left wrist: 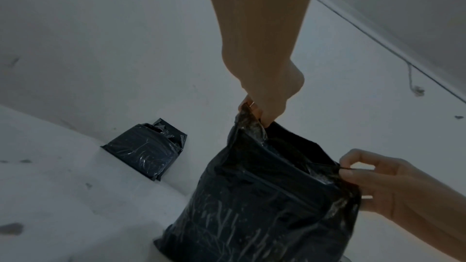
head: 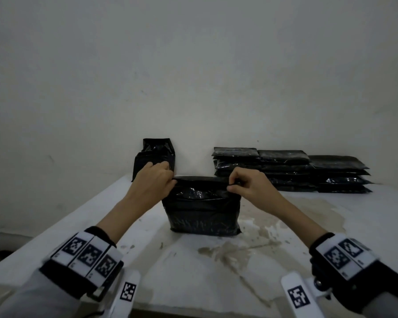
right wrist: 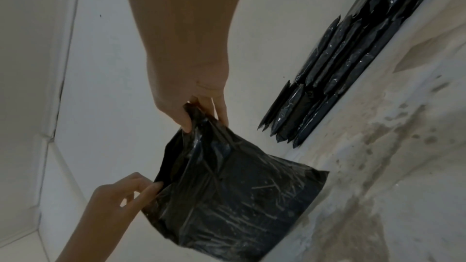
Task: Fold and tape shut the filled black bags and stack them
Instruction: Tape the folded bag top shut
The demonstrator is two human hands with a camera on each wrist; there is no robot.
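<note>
A: Head view: a filled black bag is seen standing upright on the stained white table, near the middle. Its top is held up at both corners. The lower part looks packed and squared off; the upper part is loose film, thin and glossy.

B: Noted. The hands?

A: One top corner is pinched by the left hand, the other by the right hand, thumb against curled fingers; the mouth is stretched between them.

B: Handling, as judged?

A: The film is likely soft and slippery, so the empty top is the place to be gripped and folded. Some weight is suggested by the firm base; for stacking, support from beneath would be wiser than the film alone.

B: Surroundings?

A: Unsealed bags are leaned against the wall behind the left hand. Flat sealed bags are stacked at the far right, well apart.
</note>
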